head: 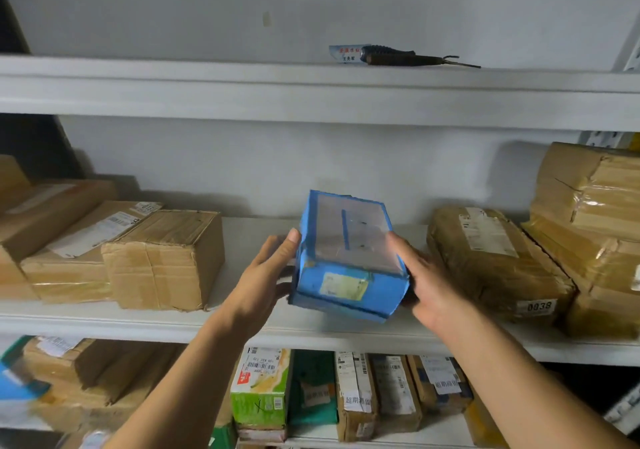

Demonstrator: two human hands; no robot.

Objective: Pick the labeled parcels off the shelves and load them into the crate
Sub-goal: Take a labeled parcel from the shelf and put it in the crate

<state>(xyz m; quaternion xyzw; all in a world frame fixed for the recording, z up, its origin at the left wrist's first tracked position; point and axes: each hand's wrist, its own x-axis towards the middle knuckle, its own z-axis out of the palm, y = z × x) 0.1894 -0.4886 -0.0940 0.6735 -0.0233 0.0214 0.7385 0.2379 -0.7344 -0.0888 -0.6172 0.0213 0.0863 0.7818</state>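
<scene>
- We're holding blue parcel [348,261] btwn both hands, just above middle shelf [242,240].
- L hand [263,275] is cupping its left side; R hand [429,282] is gripping its right side.
- Brown boxes [166,258] are sitting either side.

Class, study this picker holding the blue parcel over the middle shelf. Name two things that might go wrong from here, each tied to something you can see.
1. The blue taped cardboard parcel is held only at its sides by the left hand and right hand, tilted, and its glossy tape may let it slip.
2. Swinging it out may knock the brown taped parcel marked 0038 close beside the right hand.
</scene>
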